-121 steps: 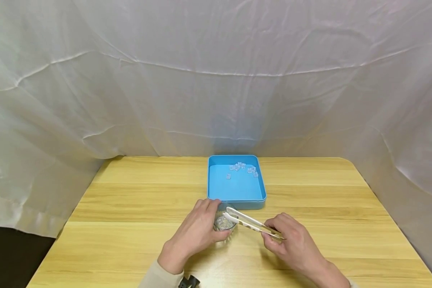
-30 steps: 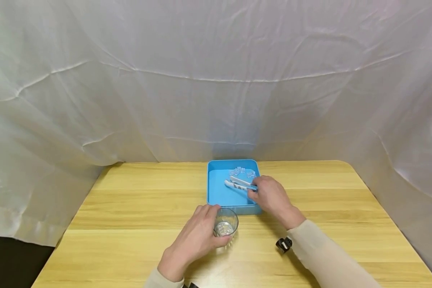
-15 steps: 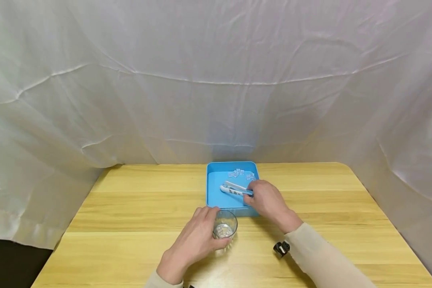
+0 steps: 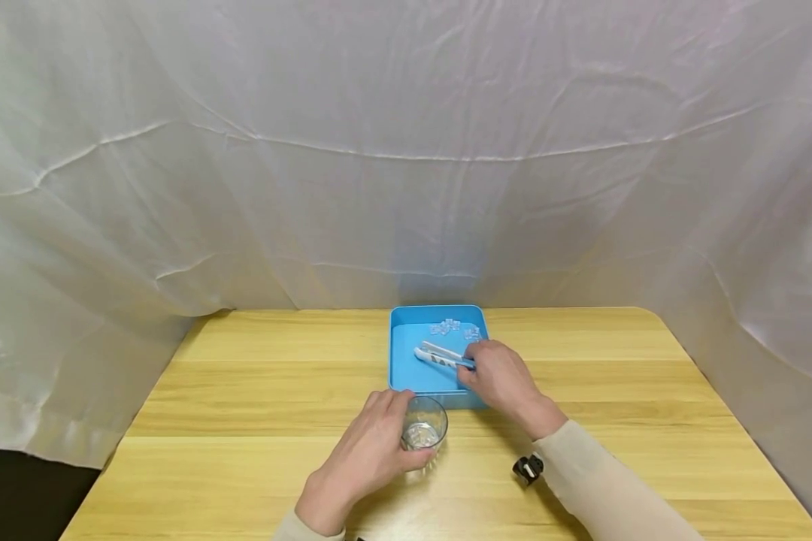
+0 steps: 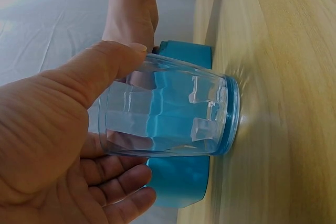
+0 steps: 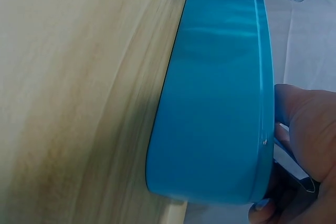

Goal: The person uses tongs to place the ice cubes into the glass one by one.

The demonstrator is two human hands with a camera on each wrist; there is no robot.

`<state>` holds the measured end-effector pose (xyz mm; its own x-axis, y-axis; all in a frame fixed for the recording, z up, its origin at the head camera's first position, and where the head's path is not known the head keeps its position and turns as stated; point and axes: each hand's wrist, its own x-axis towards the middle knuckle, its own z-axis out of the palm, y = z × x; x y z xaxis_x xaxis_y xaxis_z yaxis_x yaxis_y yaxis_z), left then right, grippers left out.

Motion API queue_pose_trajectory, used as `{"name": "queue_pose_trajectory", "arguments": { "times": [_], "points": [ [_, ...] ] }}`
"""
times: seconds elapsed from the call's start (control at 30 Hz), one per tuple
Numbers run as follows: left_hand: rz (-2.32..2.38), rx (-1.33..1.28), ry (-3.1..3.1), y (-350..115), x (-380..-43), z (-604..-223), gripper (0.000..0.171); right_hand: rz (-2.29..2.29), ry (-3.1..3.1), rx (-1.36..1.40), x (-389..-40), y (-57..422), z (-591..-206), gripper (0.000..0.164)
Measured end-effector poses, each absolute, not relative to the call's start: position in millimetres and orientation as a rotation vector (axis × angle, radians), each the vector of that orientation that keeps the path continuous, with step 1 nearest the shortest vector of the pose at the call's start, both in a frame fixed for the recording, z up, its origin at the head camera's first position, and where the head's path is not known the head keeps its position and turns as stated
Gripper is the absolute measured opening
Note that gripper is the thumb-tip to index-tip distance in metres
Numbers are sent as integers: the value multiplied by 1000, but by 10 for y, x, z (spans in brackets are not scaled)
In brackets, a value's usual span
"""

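Observation:
My left hand (image 4: 368,458) grips a clear drinking glass (image 5: 168,108) that stands upright on the table, thumb on one side and fingers on the other. A few clear cubes (image 5: 205,128) lie in its bottom. My right hand (image 4: 504,376) holds a pair of white-tipped tongs (image 4: 440,355) over the inside of a square blue tray (image 6: 215,98), their tips angled left and down. Whether a cube sits between the tips is too small to tell. Several clear cubes (image 4: 444,327) lie along the tray's back, with another cluster of cubes (image 4: 472,333) at its right.
The wooden table (image 4: 243,406) extends on both sides of the tray. A pale curtain (image 4: 406,150) hangs behind and beside it. The glass stands close in front of the tray's near wall. A black strap device (image 4: 529,469) sits at my right wrist.
My right hand has carried the tongs from the glass up and over into the tray, then shifted them slightly left and nearer. My left hand has stayed on the glass.

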<state>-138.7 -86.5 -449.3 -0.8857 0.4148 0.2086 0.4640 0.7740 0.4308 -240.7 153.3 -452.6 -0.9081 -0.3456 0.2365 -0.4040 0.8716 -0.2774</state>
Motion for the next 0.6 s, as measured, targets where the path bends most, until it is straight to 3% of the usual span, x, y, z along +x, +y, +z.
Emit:
{"name": "queue_pose_trajectory", "arguments": {
  "times": [0.6],
  "points": [
    [-745,-690,-2877,-865,-1377,-4489,79,539,-2780,569,-2219,1630,-4480,14]
  ]
}}
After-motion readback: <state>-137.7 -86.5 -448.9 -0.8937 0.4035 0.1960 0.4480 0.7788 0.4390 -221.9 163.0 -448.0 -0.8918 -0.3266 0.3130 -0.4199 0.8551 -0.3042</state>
